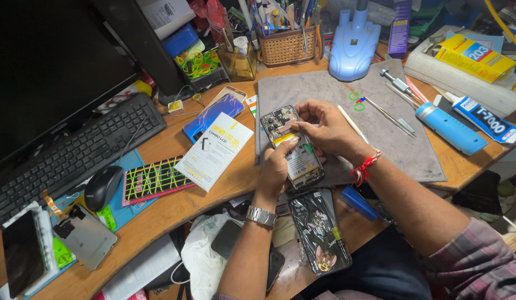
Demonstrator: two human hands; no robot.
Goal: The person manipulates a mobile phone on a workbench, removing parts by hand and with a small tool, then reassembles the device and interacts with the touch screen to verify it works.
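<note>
The opened phone (pixel 291 145), its back cover off, lay on the grey mat (pixel 413 150) at the counter's centre. The left hand (pixel 277 166), at six o'clock of it, pinched its lower edge in a closed grip. The right hand (pixel 325 130), at three o'clock, pressed closed fingertips on a yellow strip (pixel 284 137) inside.

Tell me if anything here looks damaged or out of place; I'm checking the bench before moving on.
The phone under the left hand and right hand lies with its back cover off, circuit board and battery exposed. Its cartoon-printed case hangs partly over the desk edge. No spill shows.
</note>
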